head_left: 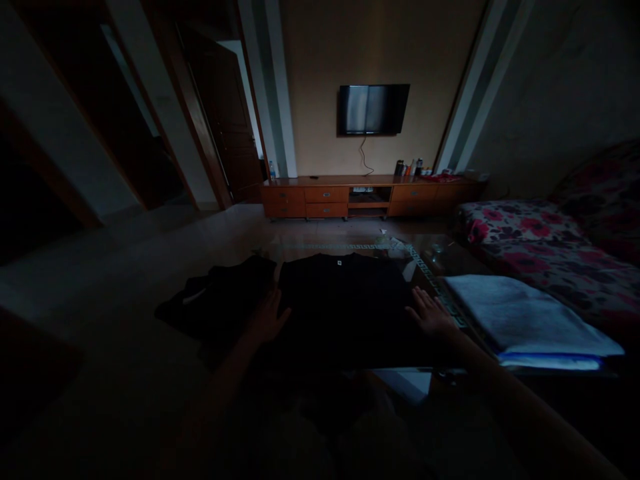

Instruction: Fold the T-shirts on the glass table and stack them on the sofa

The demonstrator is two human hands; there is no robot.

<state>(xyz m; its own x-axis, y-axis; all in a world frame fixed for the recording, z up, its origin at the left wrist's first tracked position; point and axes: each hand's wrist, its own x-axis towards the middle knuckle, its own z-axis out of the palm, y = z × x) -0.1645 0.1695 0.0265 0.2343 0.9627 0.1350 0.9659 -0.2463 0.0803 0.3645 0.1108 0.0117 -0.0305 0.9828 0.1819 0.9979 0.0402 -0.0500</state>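
Observation:
A black T-shirt (345, 307) lies spread on a glass table (325, 246), its collar with a small pale label at the far side. My left hand (270, 316) rests at the shirt's left edge, fingers extended and thumb apart. At the right edge my right hand (431, 312) lies with its fingers spread. Neither hand grips the cloth. Just left of my left hand is a heap of dark cloth (220, 293), too dark to make out its kind. To the right of my right hand sits a folded stack of light blue-grey cloth (525, 317).
A sofa with a floral cover (530, 227) stands on the right. Across the room, a low wooden cabinet (325, 194) carries bottles and small items beneath a wall-mounted television (373, 109). A brown door (225, 113) stands ajar at the left. The room is dim.

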